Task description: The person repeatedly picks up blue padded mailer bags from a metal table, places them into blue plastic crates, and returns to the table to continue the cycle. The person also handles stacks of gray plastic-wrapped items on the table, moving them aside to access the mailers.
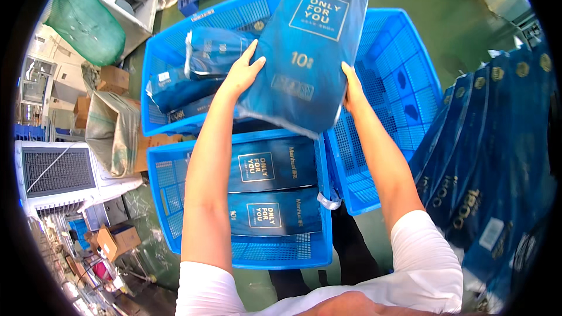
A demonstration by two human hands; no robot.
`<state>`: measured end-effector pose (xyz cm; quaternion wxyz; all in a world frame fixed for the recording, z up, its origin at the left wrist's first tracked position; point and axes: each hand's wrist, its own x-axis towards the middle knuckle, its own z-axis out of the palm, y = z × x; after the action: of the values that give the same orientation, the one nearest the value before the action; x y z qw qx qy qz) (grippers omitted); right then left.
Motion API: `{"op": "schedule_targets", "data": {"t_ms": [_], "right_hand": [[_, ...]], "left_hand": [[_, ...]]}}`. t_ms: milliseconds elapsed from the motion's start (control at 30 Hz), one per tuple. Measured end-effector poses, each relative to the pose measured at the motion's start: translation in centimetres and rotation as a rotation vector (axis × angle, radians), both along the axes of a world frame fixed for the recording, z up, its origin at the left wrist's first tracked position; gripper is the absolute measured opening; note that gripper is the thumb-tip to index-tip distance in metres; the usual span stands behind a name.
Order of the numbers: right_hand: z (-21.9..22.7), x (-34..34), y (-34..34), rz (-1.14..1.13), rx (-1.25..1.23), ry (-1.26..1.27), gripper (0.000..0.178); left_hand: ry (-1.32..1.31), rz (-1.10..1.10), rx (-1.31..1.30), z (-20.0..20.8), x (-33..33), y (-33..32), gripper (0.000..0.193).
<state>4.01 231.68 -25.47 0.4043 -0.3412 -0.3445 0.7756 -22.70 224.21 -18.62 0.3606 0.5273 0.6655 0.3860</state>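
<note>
A large blue plastic-wrapped pack [310, 90] with pale print is held up over the baskets, its top tilted away to the right. My left hand [243, 73] grips its left side, thumb and fingers pressed against the wrap. My right hand [352, 87] clasps the opposite side, with most of its fingers hidden behind the pack. Below, two similar packs [272, 213] lie side by side in the near blue basket [167, 199]. More wrapped packs [213, 52] lie jumbled in the far left blue basket [153, 52], partly covered by the held pack.
To the right stands another blue basket [418, 61], its perforated floor showing. Large blue printed bags [468, 140] stand in a row at the far right. Leftward are a green mesh bag [91, 29], a woven sack [111, 134], a white air cooler [64, 169] and cardboard boxes [120, 240].
</note>
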Motion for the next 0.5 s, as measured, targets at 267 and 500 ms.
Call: {"op": "schedule_targets", "data": {"t_ms": [267,500], "right_hand": [[-7.8,-1.6,1.7,0.009,0.272,-0.579,0.072],[-5.6,2.1,-19.5,0.174,0.155,-0.65,0.012]], "left_hand": [[0.568,0.147,0.076,-10.9,2.1,-1.6,0.043],[0.442,0.511,0.018,-21.0,2.0,-27.8,0.007]]}}
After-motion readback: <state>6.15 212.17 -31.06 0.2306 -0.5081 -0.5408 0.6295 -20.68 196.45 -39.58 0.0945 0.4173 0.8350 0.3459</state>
